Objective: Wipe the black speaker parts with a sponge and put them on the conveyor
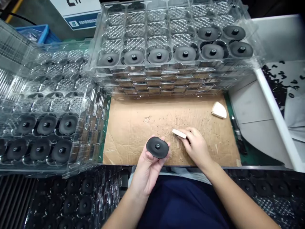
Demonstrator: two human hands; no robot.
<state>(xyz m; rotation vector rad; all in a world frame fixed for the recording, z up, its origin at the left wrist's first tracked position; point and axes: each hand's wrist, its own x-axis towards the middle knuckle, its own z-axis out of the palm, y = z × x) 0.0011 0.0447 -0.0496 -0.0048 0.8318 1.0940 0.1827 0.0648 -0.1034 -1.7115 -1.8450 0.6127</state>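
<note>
My left hand (148, 165) holds a round black disc (157, 147) with a small hub in its middle, fingers curled round its edge, just above the near edge of a brown cardboard sheet (133, 127). My right hand (195, 146) is closed on a small pale flat piece (179, 133), which rests on the cardboard right of the disc. A second pale wedge-shaped piece (219, 110) lies at the cardboard's far right corner.
A stack of clear plastic trays (166, 79) with black discs stands behind the cardboard. Another tray stack (47, 127) with discs is on the left. More discs in trays lie below in front. A white bin (281, 105) with black scraps is at the right.
</note>
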